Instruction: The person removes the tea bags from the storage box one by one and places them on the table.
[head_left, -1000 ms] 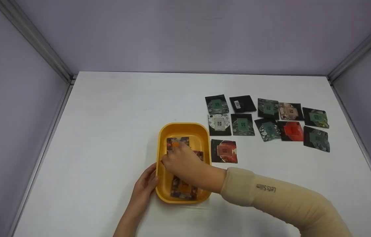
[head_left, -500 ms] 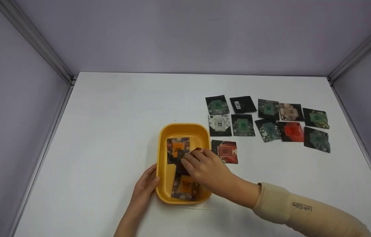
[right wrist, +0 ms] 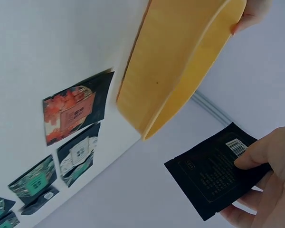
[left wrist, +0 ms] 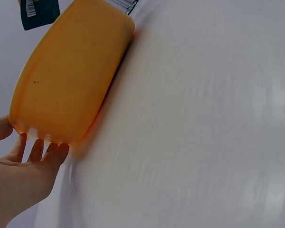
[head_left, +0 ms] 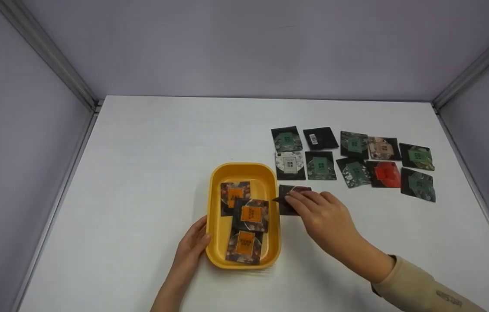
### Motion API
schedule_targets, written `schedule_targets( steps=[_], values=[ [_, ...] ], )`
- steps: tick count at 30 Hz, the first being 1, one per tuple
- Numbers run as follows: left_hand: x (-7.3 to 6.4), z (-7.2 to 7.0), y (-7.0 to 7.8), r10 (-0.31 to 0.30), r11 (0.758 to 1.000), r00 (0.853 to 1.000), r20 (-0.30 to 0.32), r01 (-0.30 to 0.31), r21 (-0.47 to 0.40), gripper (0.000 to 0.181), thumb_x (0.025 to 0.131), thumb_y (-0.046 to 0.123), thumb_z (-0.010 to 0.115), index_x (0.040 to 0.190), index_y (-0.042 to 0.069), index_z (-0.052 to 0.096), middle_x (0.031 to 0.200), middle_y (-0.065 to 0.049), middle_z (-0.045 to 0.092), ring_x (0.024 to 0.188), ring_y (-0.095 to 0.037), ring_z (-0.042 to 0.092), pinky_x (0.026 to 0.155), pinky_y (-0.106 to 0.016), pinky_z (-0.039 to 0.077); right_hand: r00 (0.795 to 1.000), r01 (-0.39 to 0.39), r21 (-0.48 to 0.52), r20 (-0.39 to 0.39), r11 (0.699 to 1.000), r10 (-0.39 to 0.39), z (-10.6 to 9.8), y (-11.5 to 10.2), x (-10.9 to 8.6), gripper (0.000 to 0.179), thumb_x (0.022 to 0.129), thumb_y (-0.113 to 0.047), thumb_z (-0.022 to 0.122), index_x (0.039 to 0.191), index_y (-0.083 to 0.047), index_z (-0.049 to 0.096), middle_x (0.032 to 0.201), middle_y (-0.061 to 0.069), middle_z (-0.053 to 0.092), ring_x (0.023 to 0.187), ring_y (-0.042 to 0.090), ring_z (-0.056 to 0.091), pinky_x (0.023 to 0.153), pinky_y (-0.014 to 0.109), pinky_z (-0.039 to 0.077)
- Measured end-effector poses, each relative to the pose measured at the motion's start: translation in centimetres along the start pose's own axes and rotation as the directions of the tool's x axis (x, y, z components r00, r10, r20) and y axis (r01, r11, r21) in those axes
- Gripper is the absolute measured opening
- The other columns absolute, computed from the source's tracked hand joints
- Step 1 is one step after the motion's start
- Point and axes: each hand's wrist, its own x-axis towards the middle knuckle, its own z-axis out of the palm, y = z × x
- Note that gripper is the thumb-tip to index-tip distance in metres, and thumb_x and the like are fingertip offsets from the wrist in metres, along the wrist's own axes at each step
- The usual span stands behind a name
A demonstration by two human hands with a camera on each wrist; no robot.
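A yellow plastic tray [head_left: 211, 203] stands near the front middle, and several sachets with orange labels [head_left: 252, 214] lie overlapping in it. My left hand [head_left: 192, 242] grips the tray's left side, thumb at the rim and fingers against the outer wall [left wrist: 66, 71]. Just right of the tray, my right hand [head_left: 324, 216] pinches a dark sachet [right wrist: 213, 171] between thumb and fingers. Its black printed back with a barcode faces the right wrist camera. In the head view the sachet shows nearly edge-on, over a red-labelled sachet [right wrist: 76, 111] on the table, partly covered by the hand.
Several dark sachets with green, white, tan and red labels [head_left: 320, 165] are laid out on the right of the white table [head_left: 153, 143]. One black sachet [head_left: 320, 138] lies barcode side up. Pale walls [head_left: 253, 52] rise behind and at both sides.
My right hand has come up out of the tray with the dark sachet and moved right, past the tray's right rim. The sachets in the tray are uncovered. My left hand stays put.
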Motion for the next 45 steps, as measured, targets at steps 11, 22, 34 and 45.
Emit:
schedule_targets(
  steps=[11, 22, 34, 45],
  values=[
    [0.2, 0.1, -0.1, -0.024, 1.0, 1.0, -0.016, 0.024, 0.011, 0.065, 0.098, 0.037, 0.062, 0.152, 0.009, 0.037, 0.157, -0.011, 0.035, 0.145, -0.026, 0.031, 0.117, -0.042, 0.029, 0.991, -0.125, -0.063, 0.047, 0.99, 0.128, 0.5, 4.0, -3.4, 0.036, 0.079, 0.002, 0.079, 0.114, -0.002, 0.074, 0.106, 0.014, 0.073, 0.09, 0.032, 0.07, 0.073, 0.048, 0.06],
    [0.2, 0.0, 0.0, -0.036, 0.999, 0.999, -0.02, 0.036, 0.016, 0.064, 0.097, 0.038, 0.063, 0.151, 0.012, 0.039, 0.157, -0.008, 0.036, 0.145, -0.024, 0.032, 0.117, -0.042, 0.03, 0.983, -0.178, -0.071, 0.033, 0.981, 0.181, 2.5, 6.4, -5.1, 0.036, 0.078, 0.008, 0.077, 0.113, 0.003, 0.072, 0.103, 0.019, 0.073, 0.085, 0.035, 0.07, 0.071, 0.051, 0.059],
    [0.0, -0.2, -0.4, 0.053, 0.997, 0.998, 0.039, -0.051, -0.058, 0.059, 0.101, 0.021, 0.059, 0.152, 0.003, 0.035, 0.157, -0.014, 0.034, 0.145, -0.025, 0.031, 0.112, -0.026, 0.035, 0.987, -0.109, -0.164, 0.102, 0.98, 0.127, 5.2, 8.3, -6.3, 0.029, 0.078, 0.01, 0.074, 0.107, 0.007, 0.073, 0.1, 0.02, 0.073, 0.084, 0.036, 0.069, 0.072, 0.053, 0.058],
    [0.0, -0.1, -0.1, 0.014, 0.999, 1.0, 0.011, -0.014, -0.033, 0.062, 0.1, 0.028, 0.061, 0.152, 0.005, 0.036, 0.157, -0.014, 0.035, 0.145, -0.026, 0.031, 0.115, -0.035, 0.032, 0.954, -0.188, -0.154, 0.205, 0.97, 0.217, 7.2, 8.4, -6.7, 0.025, 0.08, 0.01, 0.072, 0.104, 0.006, 0.073, 0.098, 0.019, 0.074, 0.086, 0.035, 0.069, 0.068, 0.05, 0.058]
  ],
)
